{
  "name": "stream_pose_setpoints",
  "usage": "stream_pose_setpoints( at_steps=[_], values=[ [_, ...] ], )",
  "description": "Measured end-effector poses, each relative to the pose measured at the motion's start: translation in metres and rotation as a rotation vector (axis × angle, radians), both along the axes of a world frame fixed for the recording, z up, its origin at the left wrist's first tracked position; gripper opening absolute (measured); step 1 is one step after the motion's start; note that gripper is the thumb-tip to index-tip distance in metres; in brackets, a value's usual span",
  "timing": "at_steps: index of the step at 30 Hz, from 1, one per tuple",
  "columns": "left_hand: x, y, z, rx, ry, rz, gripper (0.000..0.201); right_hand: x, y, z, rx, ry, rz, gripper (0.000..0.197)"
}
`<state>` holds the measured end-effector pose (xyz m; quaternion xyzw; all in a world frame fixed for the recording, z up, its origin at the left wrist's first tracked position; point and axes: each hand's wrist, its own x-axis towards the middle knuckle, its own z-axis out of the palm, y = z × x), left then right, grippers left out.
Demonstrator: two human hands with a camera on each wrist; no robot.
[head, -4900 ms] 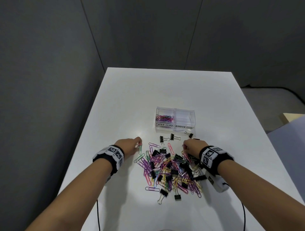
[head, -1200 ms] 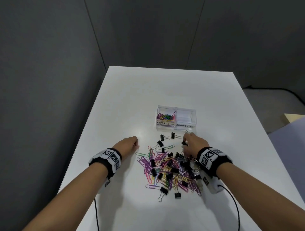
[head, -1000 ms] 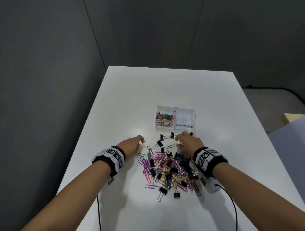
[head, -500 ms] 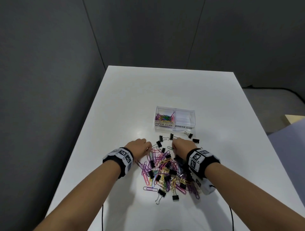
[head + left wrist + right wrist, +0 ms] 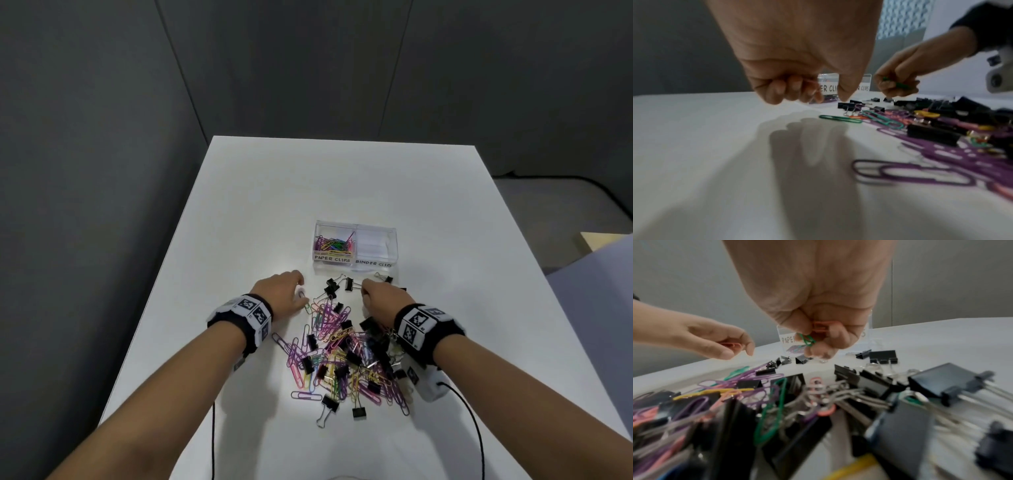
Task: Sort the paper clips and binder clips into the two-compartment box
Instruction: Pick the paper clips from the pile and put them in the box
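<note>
A clear two-compartment box [image 5: 356, 262] stands beyond the pile. Its left half, labelled PAPER CLIPS, holds coloured paper clips [image 5: 334, 244]; the right half, labelled BINDER CLIPS, looks empty. A mixed pile [image 5: 342, 349] of coloured paper clips and black binder clips lies between my wrists. My left hand [image 5: 299, 287] hovers at the pile's far left corner and pinches a pink paper clip [image 5: 731, 344]. My right hand [image 5: 813, 344] is curled around a green paper clip [image 5: 807, 339] and a pink one [image 5: 820, 326], just above loose binder clips [image 5: 348, 284].
The white table [image 5: 274, 205] runs on bare beyond the box and to the left of the pile. Several binder clips [image 5: 388, 279] lie right in front of the box. Black cables [image 5: 476, 428] trail off the near table edge. Grey walls surround the table.
Both hands reached into the far edge of the pile, closed on paper clips and lifted slightly toward the box. The green clip near the pile's far edge is now in my right hand.
</note>
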<state>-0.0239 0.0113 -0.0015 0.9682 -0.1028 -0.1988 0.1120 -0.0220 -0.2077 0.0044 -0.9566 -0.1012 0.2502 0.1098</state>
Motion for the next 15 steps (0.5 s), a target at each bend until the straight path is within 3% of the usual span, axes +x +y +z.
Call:
stream_pose_setpoints(
  at_steps=[3, 7, 12, 15],
  values=[
    [0.0, -0.002, -0.004, 0.107, 0.043, 0.018, 0.063, 0.0, 0.011, 0.001, -0.027, 0.026, -0.001, 0.015],
    [-0.008, -0.017, -0.013, 0.042, 0.066, 0.046, 0.071, 0.004, 0.021, -0.005, 0.043, 0.037, -0.055, 0.023],
    [-0.014, -0.04, -0.02, -0.025, 0.042, 0.069, 0.062, 0.009, 0.026, -0.017, 0.08, 0.079, -0.074, 0.011],
    [-0.012, -0.043, -0.023, -0.076, 0.053, 0.08, 0.05, 0.006, 0.031, -0.016, 0.029, 0.057, -0.032, 0.021]
  ],
)
